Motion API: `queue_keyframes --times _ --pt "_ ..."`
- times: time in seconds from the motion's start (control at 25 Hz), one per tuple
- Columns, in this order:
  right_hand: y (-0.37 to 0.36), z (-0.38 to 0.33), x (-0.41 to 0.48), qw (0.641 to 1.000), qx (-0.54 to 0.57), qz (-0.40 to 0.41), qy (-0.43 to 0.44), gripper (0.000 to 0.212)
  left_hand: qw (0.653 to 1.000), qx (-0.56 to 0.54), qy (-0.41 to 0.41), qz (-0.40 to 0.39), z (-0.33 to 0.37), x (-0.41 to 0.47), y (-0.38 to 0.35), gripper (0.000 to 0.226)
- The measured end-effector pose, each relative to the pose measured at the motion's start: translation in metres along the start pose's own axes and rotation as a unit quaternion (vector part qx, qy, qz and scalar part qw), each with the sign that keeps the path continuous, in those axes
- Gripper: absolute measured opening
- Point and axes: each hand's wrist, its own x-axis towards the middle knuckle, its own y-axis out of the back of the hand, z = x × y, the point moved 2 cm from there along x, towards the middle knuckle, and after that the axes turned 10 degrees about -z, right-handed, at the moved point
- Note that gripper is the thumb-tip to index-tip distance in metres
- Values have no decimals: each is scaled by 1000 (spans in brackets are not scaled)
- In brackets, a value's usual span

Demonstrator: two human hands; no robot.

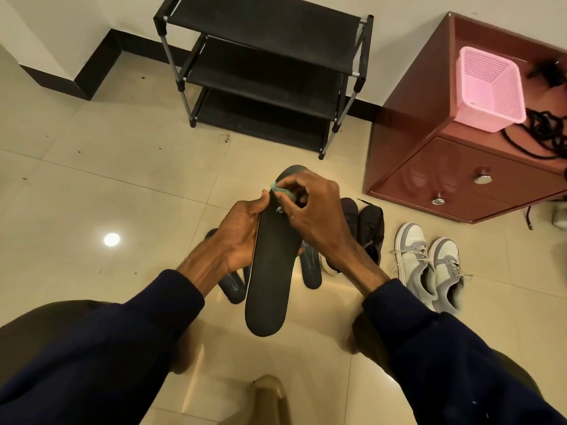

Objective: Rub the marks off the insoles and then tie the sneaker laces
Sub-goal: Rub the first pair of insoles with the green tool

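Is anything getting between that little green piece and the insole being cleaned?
Nothing visible. The right hand pinches the green piece straight onto the insole; the left hand only grips the insole's edge.

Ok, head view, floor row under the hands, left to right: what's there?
Dark insole lying on the floor → long black insole held in the left hand → second dark floor insole → black sneaker → pair of grey-and-white laced sneakers. Green wad in the right hand overlaps the held insole; omitted.

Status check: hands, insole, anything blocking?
Left hand grips insole edge. Right hand pinches green eraser near its far end. Grey sneakers on floor, laces loose. Nothing blocking.
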Motion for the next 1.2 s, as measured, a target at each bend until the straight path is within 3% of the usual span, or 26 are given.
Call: queue_keyframes --times 0.08,0.24,0.4,0.56,0.64,0.84,0.92,1.08,1.12,1.2 --pt "2 8 3 999 -37 -3 15 16 1000 12 6 3 -1 -1 1 51" --pt "24 40 12 988 -29 108 -102 9 999 32 36 2 -5 -1 -3 60" --pt "-2 10 -5 999 -26 -25 -8 17 1000 21 -2 18 3 -3 -1 52" --pt "19 41 -1 995 -26 64 -66 10 998 42 25 26 1 -4 0 63" --pt "18 40 -7 996 -13 57 -69 9 998 52 26 36 2 -5 -1 64" --pt "-20 10 -46 985 -26 -158 61 13 991 82 3 103 5 -5 10 57" --pt "-14 21 -40 986 -40 -145 71 12 989 88 2 115 1 -5 10 61" --pt "16 48 -23 997 -61 -6 -53 10 990 91 17 106 -5 -4 -3 66" --pt "15 45 -24 997 -59 -6 -56 11 989 95 17 113 -5 -4 -5 66" --pt "0 28 -35 994 -56 -93 4 12 986 98 10 133 -2 -3 -2 66"
